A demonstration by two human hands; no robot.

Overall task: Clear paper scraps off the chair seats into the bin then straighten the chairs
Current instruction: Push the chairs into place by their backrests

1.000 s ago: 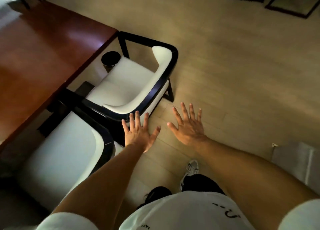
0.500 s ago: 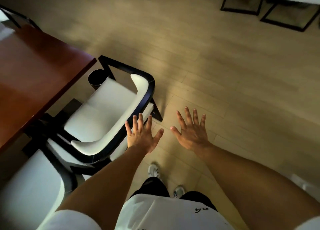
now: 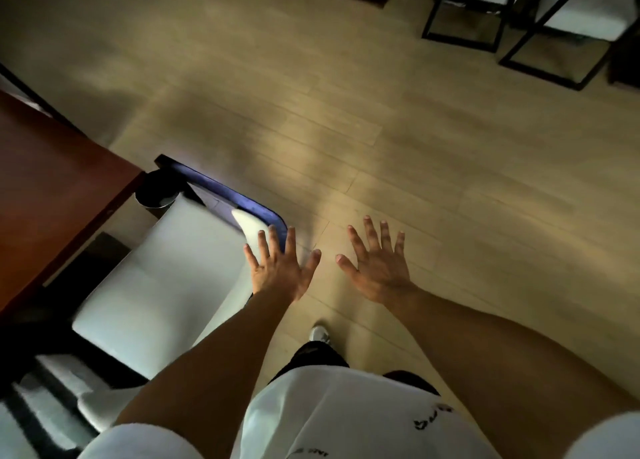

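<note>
A white-cushioned chair [image 3: 162, 278] with a black frame stands at the red-brown table [image 3: 52, 195]; its seat shows no paper scraps. Just past its far front corner a small dark round bin [image 3: 152, 195] sits on the floor, partly hidden by the seat. My left hand [image 3: 280, 268] hovers spread and empty over the chair's backrest corner; I cannot tell if it touches. My right hand [image 3: 377, 268] is spread and empty over bare floor to the right. A second white chair [image 3: 59, 413] shows at the bottom left, blurred.
Light wood floor [image 3: 346, 129] stretches ahead. More black-framed chairs with white seats [image 3: 575, 15] stand at the top right. My shoe [image 3: 320, 334] is on the floor below my hands.
The view has moved forward and to the right: the table and chairs have slid down and left in frame, and the far chairs have come into view. Both hands stay spread and empty.
</note>
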